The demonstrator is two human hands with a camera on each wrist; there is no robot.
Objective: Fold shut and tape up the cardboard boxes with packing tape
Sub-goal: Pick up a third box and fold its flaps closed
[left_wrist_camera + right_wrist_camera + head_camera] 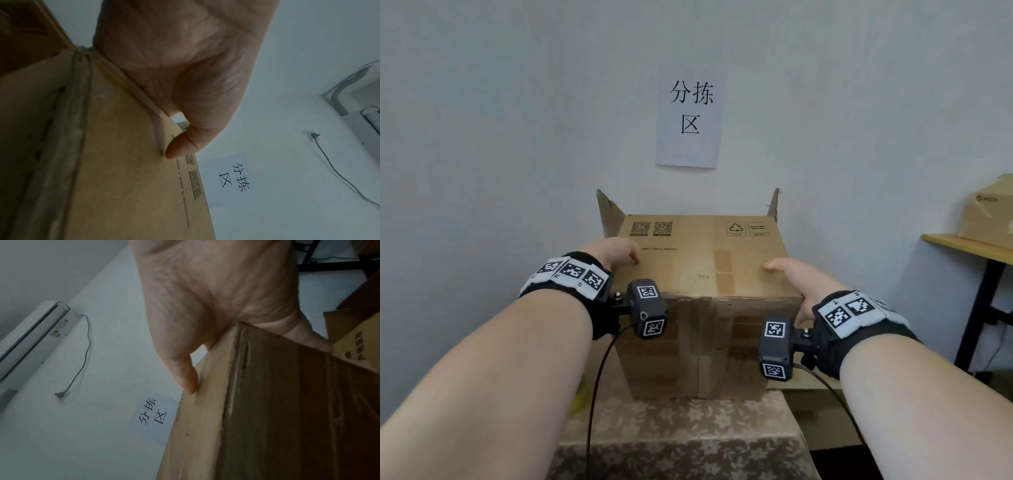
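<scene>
A brown cardboard box (pixel 698 342) stands on the table against the wall. Its near top flap (pixel 702 253) lies folded flat over the opening. My left hand (pixel 616 253) grips the flap's left edge, with the thumb (pixel 176 149) on top and the fingers hidden over the side. My right hand (pixel 794 277) holds the right edge the same way: its thumb (pixel 187 378) lies on the flap (pixel 201 418) and a finger runs down the box's side. Two side flaps (pixel 607 212) (pixel 774 204) stick up at the far corners.
A floral cloth covers the table (pixel 688 438) under the box. A paper sign (pixel 690 116) hangs on the wall behind. At the right a wooden desk (pixel 969 245) carries another cardboard box (pixel 986 212). An air conditioner (pixel 30 340) is mounted high on the wall.
</scene>
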